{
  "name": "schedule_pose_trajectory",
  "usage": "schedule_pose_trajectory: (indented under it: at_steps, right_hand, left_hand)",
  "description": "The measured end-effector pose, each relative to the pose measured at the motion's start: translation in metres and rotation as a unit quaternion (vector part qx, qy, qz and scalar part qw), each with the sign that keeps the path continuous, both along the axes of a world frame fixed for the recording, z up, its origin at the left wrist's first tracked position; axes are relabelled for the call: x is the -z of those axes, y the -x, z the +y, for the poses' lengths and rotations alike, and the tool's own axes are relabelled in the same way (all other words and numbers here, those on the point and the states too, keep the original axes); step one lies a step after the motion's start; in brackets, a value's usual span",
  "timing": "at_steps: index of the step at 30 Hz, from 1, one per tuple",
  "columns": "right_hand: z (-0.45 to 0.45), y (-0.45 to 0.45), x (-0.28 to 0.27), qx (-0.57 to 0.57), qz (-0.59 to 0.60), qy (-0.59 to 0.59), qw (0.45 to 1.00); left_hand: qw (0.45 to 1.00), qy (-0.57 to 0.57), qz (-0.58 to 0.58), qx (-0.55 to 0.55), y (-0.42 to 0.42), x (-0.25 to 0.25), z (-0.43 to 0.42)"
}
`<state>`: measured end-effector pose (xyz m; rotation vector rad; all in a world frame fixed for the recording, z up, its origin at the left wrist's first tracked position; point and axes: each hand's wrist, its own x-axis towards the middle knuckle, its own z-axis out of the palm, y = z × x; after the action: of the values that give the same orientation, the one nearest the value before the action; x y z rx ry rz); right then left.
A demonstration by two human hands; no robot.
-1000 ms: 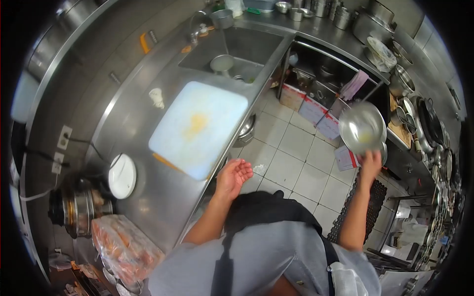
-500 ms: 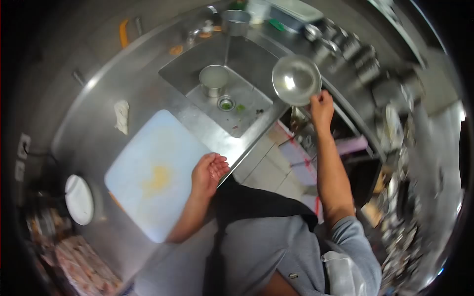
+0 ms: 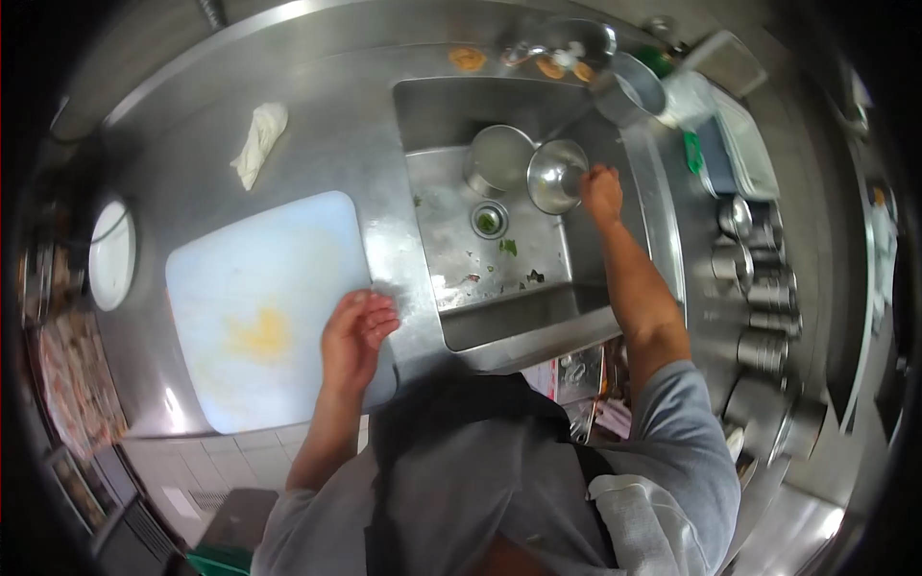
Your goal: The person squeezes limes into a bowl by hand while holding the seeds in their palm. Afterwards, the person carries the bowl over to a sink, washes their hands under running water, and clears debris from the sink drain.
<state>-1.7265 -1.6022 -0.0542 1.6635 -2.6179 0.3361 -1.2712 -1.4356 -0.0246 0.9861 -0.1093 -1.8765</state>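
My right hand [image 3: 602, 195] grips the rim of a shiny metal bowl [image 3: 554, 177] inside the steel sink [image 3: 451, 331]. Beside the bowl stands a round metal pot [image 3: 498, 160] with cloudy liquid in it. Green scraps [image 3: 508, 248] lie near the drain [image 3: 488, 220]. Over the right edge of a white cutting board [image 3: 221, 298] hovers my left hand [image 3: 357, 331], fingers loosely curled and apart, with nothing in it. A yellow stain [image 3: 259, 332] marks the board.
A crumpled white cloth [image 3: 259, 144] and a white oval dish [image 3: 112, 255] lie on the steel counter. Behind the sink's far right corner is a metal container [image 3: 627, 89]. Several metal canisters [image 3: 764, 350] line the right side, near a lidded tub [image 3: 744, 149].
My right hand has carried the bowl from beyond the sink's right edge down into the sink beside the pot. My left hand stays near the board. The view has turned.
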Motion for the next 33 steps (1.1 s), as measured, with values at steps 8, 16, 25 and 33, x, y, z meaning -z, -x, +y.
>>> schedule_pose_trajectory:
  at_steps: [8,16,25,33]
  right_hand:
    - [-0.129,-0.016,0.082,-0.077,-0.234,0.017,0.969]
    - [-0.209,-0.002,-0.008,-0.348,-0.137,0.238,0.896]
    - [-0.217,0.036,-0.017,-0.214,-0.161,0.063,0.961]
    - [-0.119,0.000,-0.002,-0.166,-0.519,0.271,0.793]
  left_hand:
    - [0.966,-0.033,-0.088,-0.242,0.045,-0.018,0.059]
    - [0.979,0.014,-0.082,-0.187,0.137,-0.030,0.009]
    - [0.997,0.070,-0.002,-0.023,0.221,-0.006,-0.139]
    - [0.978,0.181,-0.010,0.101,0.397,0.028,-0.316]
